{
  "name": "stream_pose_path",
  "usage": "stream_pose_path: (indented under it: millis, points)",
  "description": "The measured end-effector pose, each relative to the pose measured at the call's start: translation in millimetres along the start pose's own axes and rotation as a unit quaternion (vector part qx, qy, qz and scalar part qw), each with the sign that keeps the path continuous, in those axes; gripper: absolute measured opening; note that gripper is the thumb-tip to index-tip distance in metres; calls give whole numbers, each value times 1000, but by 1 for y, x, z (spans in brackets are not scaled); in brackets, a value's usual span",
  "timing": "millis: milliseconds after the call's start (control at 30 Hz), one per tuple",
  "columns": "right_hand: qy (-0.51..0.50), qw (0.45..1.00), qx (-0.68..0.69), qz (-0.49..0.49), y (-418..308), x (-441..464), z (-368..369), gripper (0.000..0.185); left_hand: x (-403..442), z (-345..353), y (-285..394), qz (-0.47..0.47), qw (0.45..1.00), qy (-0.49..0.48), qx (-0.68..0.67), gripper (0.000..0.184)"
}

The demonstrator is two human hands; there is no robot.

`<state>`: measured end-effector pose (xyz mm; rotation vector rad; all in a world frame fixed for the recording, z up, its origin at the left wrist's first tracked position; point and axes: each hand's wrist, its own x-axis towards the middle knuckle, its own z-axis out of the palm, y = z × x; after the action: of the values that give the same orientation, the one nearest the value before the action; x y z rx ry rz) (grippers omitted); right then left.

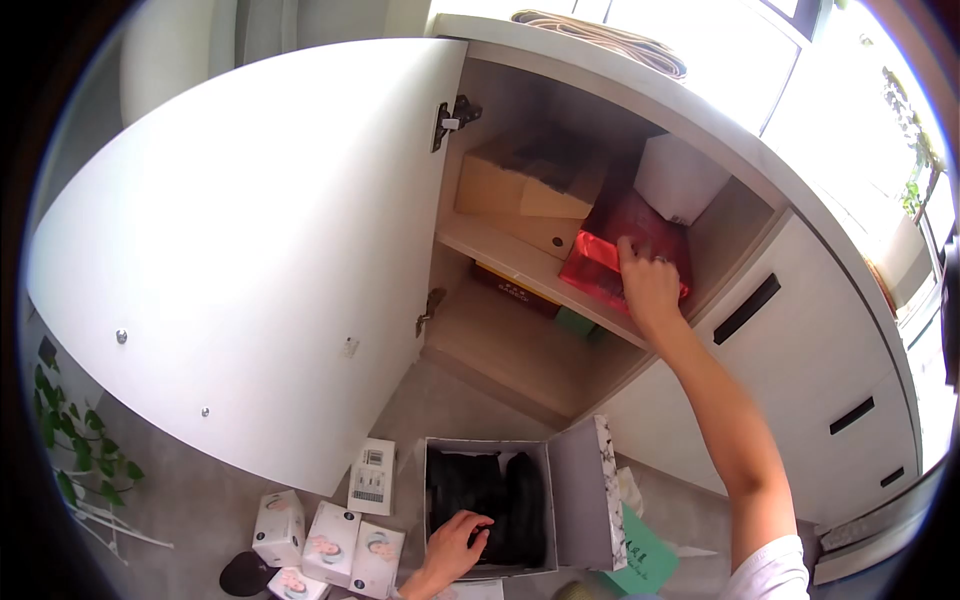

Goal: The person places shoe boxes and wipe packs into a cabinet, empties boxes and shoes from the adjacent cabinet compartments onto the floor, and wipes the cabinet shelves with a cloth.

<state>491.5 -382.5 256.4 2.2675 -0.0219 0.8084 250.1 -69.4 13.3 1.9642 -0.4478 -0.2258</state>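
My right hand [650, 285] reaches into the open cabinet. Its fingers are bent onto a shiny red package [600, 262] on the upper shelf and grip its near side; a ring shows on one finger. Low in the view, my left hand [457, 545] rests over the near-left side of an open box [583, 500] on the floor. Its fingers are slightly bent and apart, at the black contents [480, 487], whose kind I cannot make out. The box's marbled lid stands folded out to the right.
A white cabinet door [250, 250] swings wide at left. The shelf also holds a tan cardboard box [520, 190] and a white box [680, 178]. Several small white boxes [330, 540] stand on the floor, with a green bag [640, 558] at right. A plant [85, 440] grows at far left.
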Motion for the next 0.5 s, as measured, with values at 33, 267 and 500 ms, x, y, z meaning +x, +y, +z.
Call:
stream_pose_path:
  millis: [33, 267, 500]
  points:
    - [0, 1000, -1, 0, -2, -7, -13, 32, 0, 0, 0, 2, 1000, 6, -3, 19]
    - [29, 998, 15, -56, -18, -58, -101, 43, 40, -17, 31, 24, 983, 53, -176, 26]
    - [115, 979, 150, -77, -20, -84, -134, 43, 160, -90, 142, 58, 929, 20, -366, 84]
